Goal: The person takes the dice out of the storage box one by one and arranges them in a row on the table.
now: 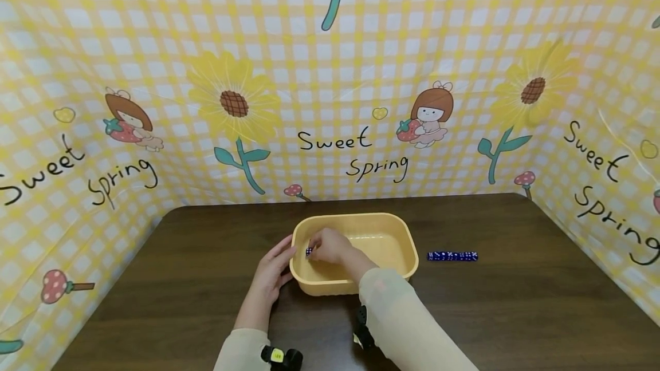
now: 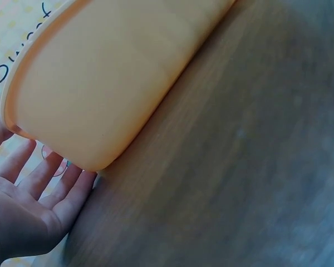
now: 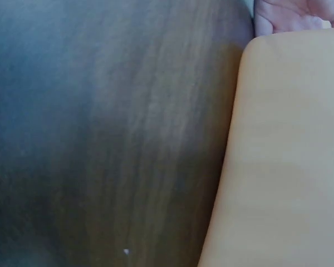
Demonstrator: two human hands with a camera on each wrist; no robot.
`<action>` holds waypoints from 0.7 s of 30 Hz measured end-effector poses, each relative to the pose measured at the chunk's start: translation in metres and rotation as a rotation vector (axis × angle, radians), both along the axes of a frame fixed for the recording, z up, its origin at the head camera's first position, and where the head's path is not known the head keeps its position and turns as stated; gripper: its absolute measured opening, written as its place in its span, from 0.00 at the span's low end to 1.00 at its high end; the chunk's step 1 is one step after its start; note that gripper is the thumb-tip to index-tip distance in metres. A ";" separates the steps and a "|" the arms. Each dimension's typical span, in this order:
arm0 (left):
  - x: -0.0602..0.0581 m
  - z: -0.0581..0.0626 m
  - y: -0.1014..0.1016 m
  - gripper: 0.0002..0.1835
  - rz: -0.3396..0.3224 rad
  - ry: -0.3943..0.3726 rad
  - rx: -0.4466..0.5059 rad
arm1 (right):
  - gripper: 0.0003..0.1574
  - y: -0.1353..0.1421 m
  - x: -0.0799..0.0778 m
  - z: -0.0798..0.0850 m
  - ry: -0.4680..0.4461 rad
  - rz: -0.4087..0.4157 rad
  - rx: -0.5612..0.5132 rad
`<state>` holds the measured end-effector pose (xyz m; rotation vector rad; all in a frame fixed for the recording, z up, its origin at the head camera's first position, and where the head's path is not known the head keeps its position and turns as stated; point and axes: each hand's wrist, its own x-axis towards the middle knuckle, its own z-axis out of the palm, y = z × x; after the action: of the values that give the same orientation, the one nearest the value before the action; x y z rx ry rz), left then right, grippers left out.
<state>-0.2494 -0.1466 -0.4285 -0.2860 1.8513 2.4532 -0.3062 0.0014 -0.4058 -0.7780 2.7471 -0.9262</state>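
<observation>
A yellow plastic basin (image 1: 356, 287) stands on the dark wooden table. Inside it, near its left end, my right hand (image 1: 330, 246) pinches a small dark blue die (image 1: 309, 251) with white pips. My left hand (image 1: 270, 271) rests against the outside of the basin's left end. In the left wrist view the left hand (image 2: 30, 206) has its fingers fairly straight, touching the basin wall (image 2: 100, 94), with the thumb near the rim. The right wrist view shows the basin's outer side (image 3: 284, 150) and part of the left hand (image 3: 295, 15); the right hand is hidden there.
Right of the basin, a straight row of several blue dice (image 1: 452, 256) lies on the table (image 1: 515, 314). A yellow checked cloth (image 1: 330, 85) with printed flowers and lettering hangs around the back and sides.
</observation>
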 end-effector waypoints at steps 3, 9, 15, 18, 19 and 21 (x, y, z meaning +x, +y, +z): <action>0.000 -0.001 0.000 0.26 0.000 0.004 -0.003 | 0.05 0.002 -0.002 0.001 -0.007 -0.002 -0.022; 0.000 -0.003 0.000 0.26 0.009 0.007 -0.002 | 0.09 0.008 -0.005 0.005 0.014 -0.009 -0.038; 0.000 -0.003 0.000 0.26 0.005 0.005 0.003 | 0.08 0.016 -0.007 0.012 0.048 -0.019 -0.060; 0.001 -0.002 0.000 0.26 0.004 -0.005 -0.001 | 0.06 0.020 -0.009 0.017 0.058 -0.015 -0.094; 0.001 -0.002 0.000 0.26 0.006 -0.007 0.002 | 0.06 0.022 -0.009 0.019 0.059 -0.016 -0.105; 0.000 -0.001 0.000 0.26 0.011 -0.009 0.000 | 0.06 0.024 -0.009 0.024 0.057 -0.020 -0.135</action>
<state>-0.2494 -0.1463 -0.4296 -0.3070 1.8511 2.4546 -0.3149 0.0256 -0.3813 -0.8119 2.7686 -1.1210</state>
